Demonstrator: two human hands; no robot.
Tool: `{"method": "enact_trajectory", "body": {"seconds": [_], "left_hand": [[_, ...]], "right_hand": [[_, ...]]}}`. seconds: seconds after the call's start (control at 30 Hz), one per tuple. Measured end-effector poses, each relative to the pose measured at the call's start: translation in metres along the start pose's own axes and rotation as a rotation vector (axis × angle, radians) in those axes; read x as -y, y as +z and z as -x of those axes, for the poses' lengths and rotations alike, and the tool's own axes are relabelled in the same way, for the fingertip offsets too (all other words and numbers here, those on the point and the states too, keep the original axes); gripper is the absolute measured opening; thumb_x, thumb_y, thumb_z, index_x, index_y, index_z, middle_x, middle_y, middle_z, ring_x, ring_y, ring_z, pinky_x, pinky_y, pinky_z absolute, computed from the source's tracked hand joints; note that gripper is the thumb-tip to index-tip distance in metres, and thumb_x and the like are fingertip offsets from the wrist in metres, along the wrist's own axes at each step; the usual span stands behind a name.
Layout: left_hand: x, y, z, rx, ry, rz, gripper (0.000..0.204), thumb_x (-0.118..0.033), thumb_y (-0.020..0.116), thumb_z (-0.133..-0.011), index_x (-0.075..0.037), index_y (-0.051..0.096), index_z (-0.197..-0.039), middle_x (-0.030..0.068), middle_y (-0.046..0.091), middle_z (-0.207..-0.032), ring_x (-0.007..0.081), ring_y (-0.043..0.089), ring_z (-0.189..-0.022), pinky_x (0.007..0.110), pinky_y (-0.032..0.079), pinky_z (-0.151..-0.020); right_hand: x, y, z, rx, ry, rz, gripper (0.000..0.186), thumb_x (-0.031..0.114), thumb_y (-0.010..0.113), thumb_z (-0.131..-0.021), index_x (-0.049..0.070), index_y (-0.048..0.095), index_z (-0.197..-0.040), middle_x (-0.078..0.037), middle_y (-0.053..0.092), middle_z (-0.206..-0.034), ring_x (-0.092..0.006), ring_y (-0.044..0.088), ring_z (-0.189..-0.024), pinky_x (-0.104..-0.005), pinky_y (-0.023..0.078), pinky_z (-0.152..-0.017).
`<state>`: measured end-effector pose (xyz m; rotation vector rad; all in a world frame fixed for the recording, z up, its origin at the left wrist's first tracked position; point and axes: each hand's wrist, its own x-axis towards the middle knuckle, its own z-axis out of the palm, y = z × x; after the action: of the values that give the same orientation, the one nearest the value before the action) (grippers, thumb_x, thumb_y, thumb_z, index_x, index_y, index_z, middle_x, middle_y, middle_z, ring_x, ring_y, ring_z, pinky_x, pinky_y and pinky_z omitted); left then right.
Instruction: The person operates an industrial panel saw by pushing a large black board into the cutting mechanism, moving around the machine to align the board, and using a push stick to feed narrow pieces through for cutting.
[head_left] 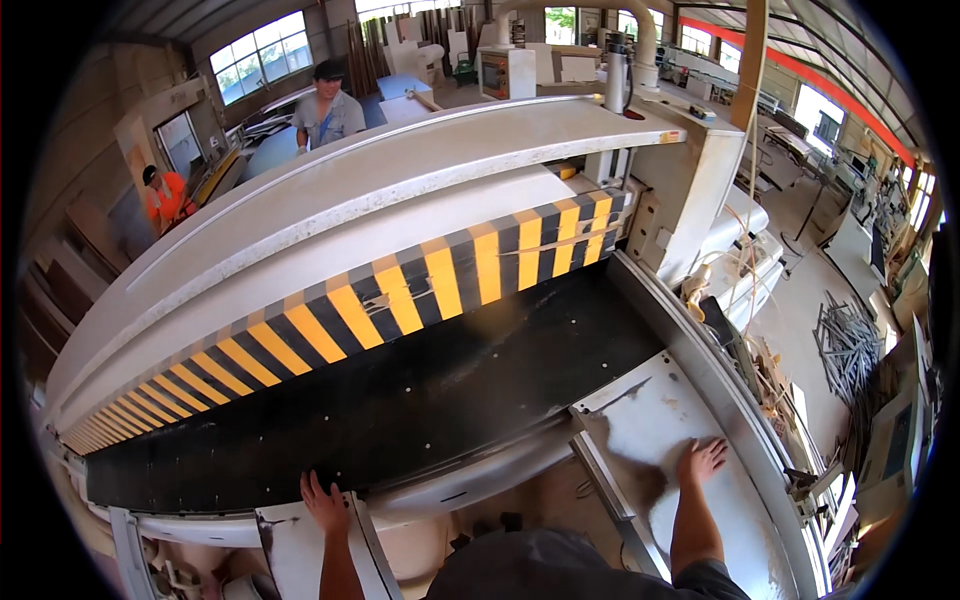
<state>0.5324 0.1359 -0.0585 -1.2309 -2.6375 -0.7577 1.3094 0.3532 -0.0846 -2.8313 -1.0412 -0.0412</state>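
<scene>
Below me lies a long machine with a black bed (pixel 470 385) under a beam striped yellow and black (pixel 440 280). My left hand (pixel 325 505) is at the top of the left pale metal support table (pixel 290 555), fingers spread and upward, near the front edge of the black bed. My right hand (pixel 702 462) rests on the wider, stained metal table (pixel 720 520) at the right, fingers apart. Neither hand holds anything. A metal rail (pixel 600 475) runs along the inner side of the right table.
Two co-workers, one in grey (pixel 330 120), one in orange (pixel 166 200), stand beyond the beam (pixel 380 150). A machine column (pixel 700 190) rises at the right end. A metal fence (pixel 700 350) borders the right table; metal strips (pixel 845 350) lie piled on the floor at far right.
</scene>
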Motion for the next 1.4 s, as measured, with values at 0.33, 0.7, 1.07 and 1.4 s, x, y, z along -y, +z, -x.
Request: {"method": "enact_trajectory", "body": {"seconds": [0.33,0.7,1.07,1.4], "left_hand": [[0.005,0.004,-0.001,-0.067,-0.064,-0.019,0.058,-0.025,0.057,-0.099,-0.004,0.04,-0.15,0.0222,0.035,-0.158,0.0439,0.033,-0.144,0.054,0.029,-0.118],[0.003,0.003,-0.005,-0.091,-0.091,-0.043,0.058,-0.025,0.058,-0.098,-0.003,0.042,-0.149,0.0216,0.037,-0.157,0.0428,0.033,-0.145,0.054,0.028,-0.119],[0.002,0.003,-0.004,-0.109,-0.083,-0.023,0.058,-0.025,0.059,-0.097,-0.002,0.042,-0.148,0.0237,0.039,-0.155,0.0438,0.033,-0.145,0.055,0.029,-0.118],[0.002,0.0,-0.002,-0.176,-0.064,-0.038,0.057,-0.023,0.06,-0.098,-0.002,0.042,-0.148,0.0247,0.038,-0.155,0.0457,0.032,-0.145,0.056,0.029,-0.118]], "right_hand": [[0.019,-0.029,0.011,0.059,0.03,0.062,0.075,0.05,0.04,-0.104,0.003,0.024,-0.161,-0.012,0.022,-0.169,-0.0285,0.017,-0.156,-0.0486,0.014,-0.125],[0.018,-0.023,0.009,0.047,0.059,0.068,0.074,0.049,0.04,-0.104,0.003,0.026,-0.16,-0.011,0.023,-0.168,-0.0285,0.018,-0.156,-0.0482,0.015,-0.125],[0.019,-0.021,0.008,0.012,0.064,0.092,0.073,0.049,0.042,-0.103,0.006,0.028,-0.16,-0.009,0.026,-0.168,-0.0263,0.021,-0.155,-0.0469,0.017,-0.124],[0.021,-0.03,0.013,0.061,0.055,0.098,0.073,0.049,0.038,-0.105,0.004,0.024,-0.161,-0.01,0.021,-0.17,-0.027,0.018,-0.156,-0.0452,0.015,-0.125]]}}
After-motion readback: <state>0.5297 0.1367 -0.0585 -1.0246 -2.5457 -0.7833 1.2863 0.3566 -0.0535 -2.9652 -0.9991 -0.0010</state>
